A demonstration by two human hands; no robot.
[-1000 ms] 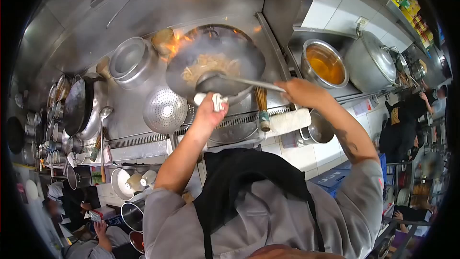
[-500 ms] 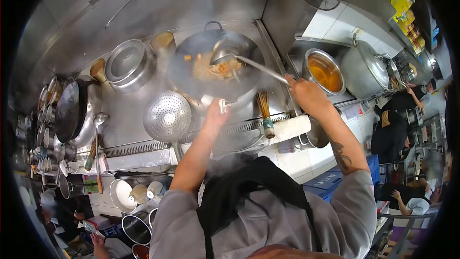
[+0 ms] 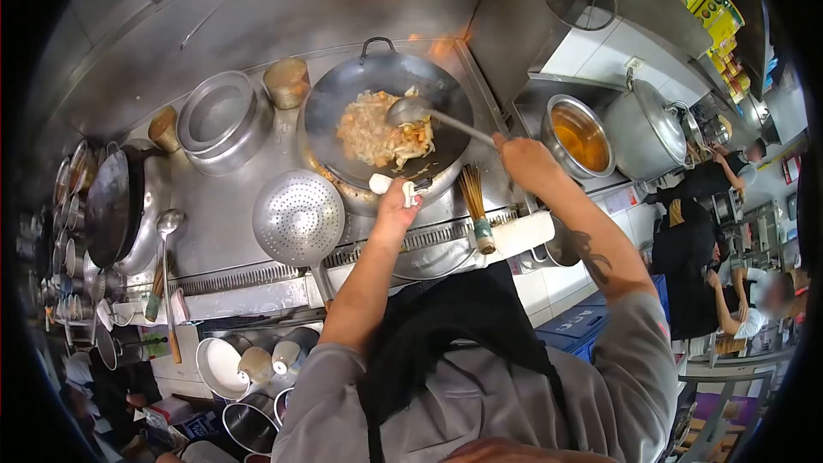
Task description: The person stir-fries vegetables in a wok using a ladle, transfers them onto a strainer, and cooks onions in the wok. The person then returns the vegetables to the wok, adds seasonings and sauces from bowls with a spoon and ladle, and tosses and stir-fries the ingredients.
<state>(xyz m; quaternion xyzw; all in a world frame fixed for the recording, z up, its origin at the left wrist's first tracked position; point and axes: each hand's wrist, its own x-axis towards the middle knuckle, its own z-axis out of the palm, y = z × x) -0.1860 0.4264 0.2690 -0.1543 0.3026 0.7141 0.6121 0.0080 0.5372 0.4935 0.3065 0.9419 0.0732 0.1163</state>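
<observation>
My left hand (image 3: pixel 398 205) is closed around a white cloth (image 3: pixel 386 183) at the near rim of a large black wok (image 3: pixel 321 116). Part of the wok's near handle shows beside the cloth. My right hand (image 3: pixel 525 160) grips a long-handled ladle (image 3: pixel 459 123), whose bowl rests among the food (image 3: pixel 369 129) in the wok. That food is pale and shredded-looking, with orange and yellow bits. On the stove's front, between my hands, lies a bamboo brush (image 3: pixel 474 197) with a green-wrapped handle. A perforated strainer (image 3: pixel 298 216) sits left of the wok.
Left of the wok stand a metal pot (image 3: pixel 225 124) and a rusty can (image 3: pixel 286 83). To the right are a bowl of orange liquid (image 3: pixel 581 134) and a lidded pot (image 3: pixel 645 129). Co-workers (image 3: pixel 686 257) stand at far right.
Steam over the wok has thinned, and the food now lies spread wider. The ladle bowl has moved slightly right and down. Small flames now show behind the wok.
</observation>
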